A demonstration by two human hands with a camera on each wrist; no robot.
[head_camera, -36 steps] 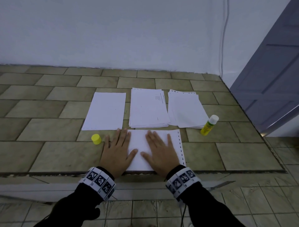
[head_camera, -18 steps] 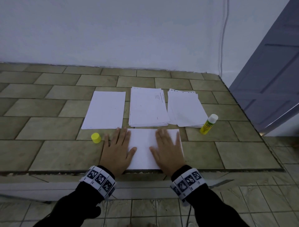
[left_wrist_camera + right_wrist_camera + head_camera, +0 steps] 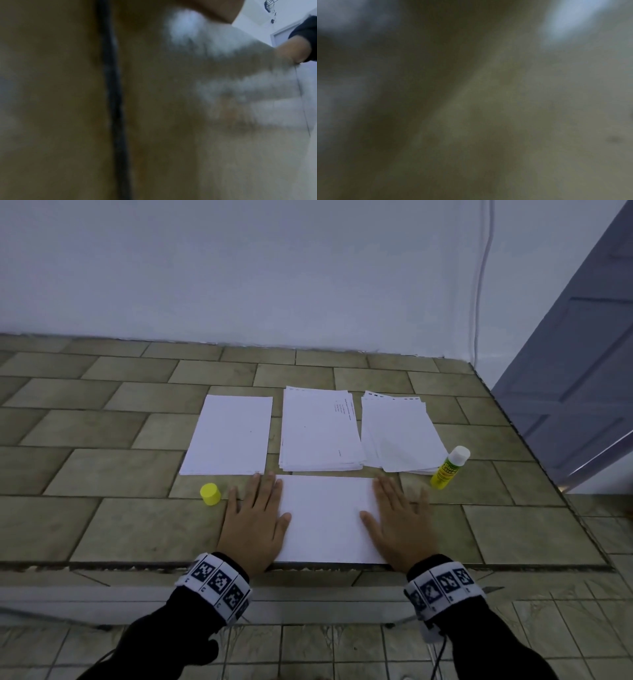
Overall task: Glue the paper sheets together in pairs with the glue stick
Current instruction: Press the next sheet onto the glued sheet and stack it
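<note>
A white paper sheet point(image 3: 325, 518) lies at the near edge of the tiled counter point(image 3: 113, 529). My left hand point(image 3: 255, 518) lies flat with spread fingers on its left edge. My right hand point(image 3: 400, 518) presses flat on its right edge. Behind it lie a single sheet point(image 3: 227, 434), a middle paper stack point(image 3: 320, 429) and a right paper stack point(image 3: 399, 433). The uncapped glue stick point(image 3: 449, 467) stands at the right of the stacks. Its yellow cap point(image 3: 210, 494) sits left of my left hand. Both wrist views are blurred and dark.
A white wall point(image 3: 274, 268) backs the counter. A grey door point(image 3: 582, 354) stands at the right, past the counter's right edge. The tiled floor point(image 3: 342, 652) shows below the counter's front edge.
My right hand has slid rightwards across the near sheet to its right edge. The left hand has stayed on the left edge.
</note>
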